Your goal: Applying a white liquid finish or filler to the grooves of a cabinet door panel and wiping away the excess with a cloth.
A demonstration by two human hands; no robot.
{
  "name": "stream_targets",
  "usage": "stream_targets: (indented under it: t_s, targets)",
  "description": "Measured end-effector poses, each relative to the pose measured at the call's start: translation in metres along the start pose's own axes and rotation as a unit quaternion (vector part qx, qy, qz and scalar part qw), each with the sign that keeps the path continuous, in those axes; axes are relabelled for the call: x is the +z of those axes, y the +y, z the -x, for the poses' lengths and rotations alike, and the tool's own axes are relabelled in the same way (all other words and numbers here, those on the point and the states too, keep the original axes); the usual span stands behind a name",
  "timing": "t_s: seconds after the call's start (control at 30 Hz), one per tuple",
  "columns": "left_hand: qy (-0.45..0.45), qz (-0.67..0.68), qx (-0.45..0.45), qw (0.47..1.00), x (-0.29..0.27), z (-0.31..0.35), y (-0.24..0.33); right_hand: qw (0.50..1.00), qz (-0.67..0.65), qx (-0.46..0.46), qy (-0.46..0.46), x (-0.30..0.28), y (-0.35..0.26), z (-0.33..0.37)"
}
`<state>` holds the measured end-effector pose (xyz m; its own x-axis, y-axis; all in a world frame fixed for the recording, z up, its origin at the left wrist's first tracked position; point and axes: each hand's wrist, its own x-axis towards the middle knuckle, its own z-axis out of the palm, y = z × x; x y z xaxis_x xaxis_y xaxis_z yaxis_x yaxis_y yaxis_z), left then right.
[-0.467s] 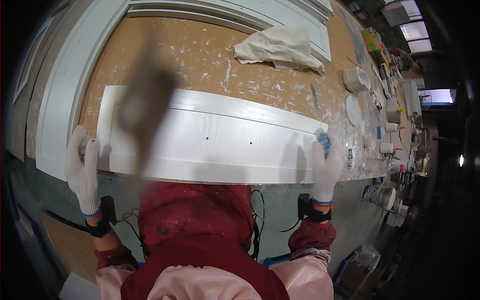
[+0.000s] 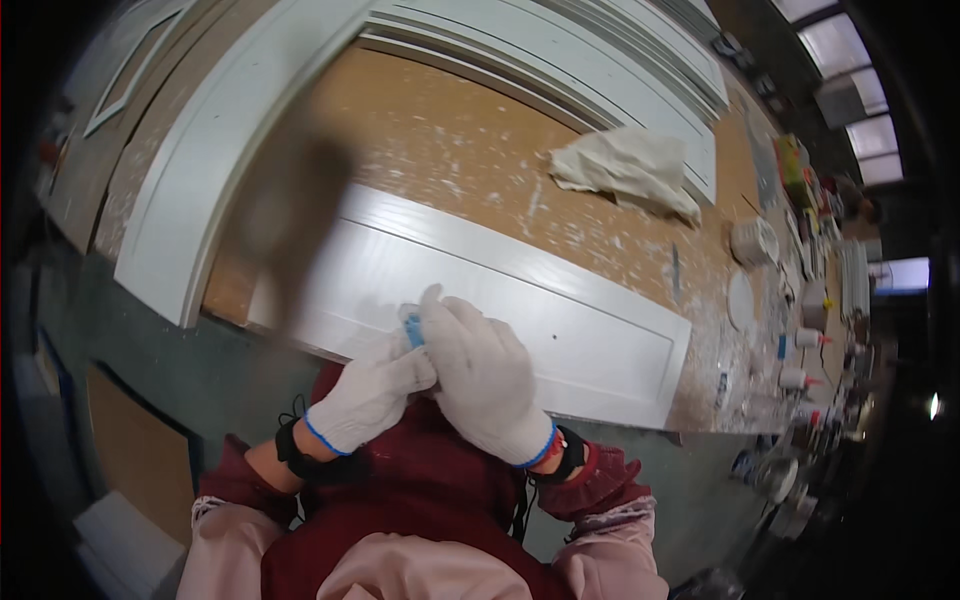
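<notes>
Both hands wear white knit gloves with blue cuffs and meet over the near edge of a long white panel, left of its middle. The right hand has its fingers close together around a small blue thing, which shows at its left side, above the panel. The left hand is narrow, fingers drawn in against the right one — whether it also grips the blue thing, I cannot tell. The panel lies along the near side of a paint-spattered table, with a small dark hole to the right of the hands. Beyond it, a crumpled cream cloth lies against stacked white panels; to the right stand a white tub and red-tipped bottles. A dark blurred shape covers the panel's left part.
</notes>
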<state>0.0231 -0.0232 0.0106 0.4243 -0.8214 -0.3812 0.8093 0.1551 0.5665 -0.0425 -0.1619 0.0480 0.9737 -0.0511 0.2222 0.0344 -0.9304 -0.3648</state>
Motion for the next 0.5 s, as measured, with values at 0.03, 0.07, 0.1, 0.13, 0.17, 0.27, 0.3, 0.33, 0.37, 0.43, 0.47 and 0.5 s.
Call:
stream_targets:
  t_s: [0.03, 0.07, 0.1, 0.13, 0.17, 0.27, 0.3, 0.33, 0.37, 0.43, 0.47, 0.5]
  targets:
    - [0.016, 0.002, 0.017, 1.0, -0.003, -0.001, 0.001, 1.0, -0.01, -0.021, -0.004, 0.001, 0.0, 0.0]
    - [0.009, 0.04, -0.006, 0.999, -0.006, -0.002, 0.001, 0.998, -0.05, -0.016, -0.028, 0.001, 0.002, 0.001]
    - [-0.003, 0.079, -0.028, 0.997, -0.009, -0.004, 0.001, 0.995, -0.085, -0.009, -0.056, -0.002, 0.003, -0.001]
    - [0.012, 0.086, -0.009, 0.996, -0.011, -0.005, 0.001, 0.993, -0.093, -0.031, -0.065, -0.01, 0.003, -0.005]
    - [-0.011, 0.077, 0.002, 0.997, -0.013, -0.005, -0.001, 0.986, -0.125, -0.025, -0.107, -0.025, -0.001, -0.012]
    - [-0.008, -0.021, -0.021, 1.0, -0.002, 0.005, 0.024, 0.994, -0.09, -0.05, -0.048, -0.045, 0.041, -0.015]
    - [-0.014, -0.012, 0.034, 0.999, -0.007, 0.009, 0.018, 0.996, -0.03, -0.076, 0.036, -0.049, 0.064, -0.022]
    - [-0.032, -0.003, 0.087, 0.996, -0.011, 0.009, 0.015, 0.997, 0.047, -0.035, 0.044, -0.061, 0.085, -0.033]
    - [-0.041, -0.048, 0.129, 0.99, -0.017, 0.01, 0.014, 0.992, 0.116, 0.003, 0.054, -0.069, 0.109, -0.047]
    - [-0.009, -0.188, 0.178, 0.966, -0.018, 0.017, 0.02, 0.95, 0.305, 0.031, 0.062, -0.075, 0.17, -0.059]
    - [0.021, -0.332, 0.207, 0.92, -0.02, 0.019, 0.022, 0.949, 0.304, 0.076, 0.025, -0.075, 0.205, -0.062]
    - [0.074, -0.475, 0.27, 0.834, -0.024, 0.02, 0.022, 0.946, 0.302, 0.12, -0.015, -0.071, 0.224, -0.069]
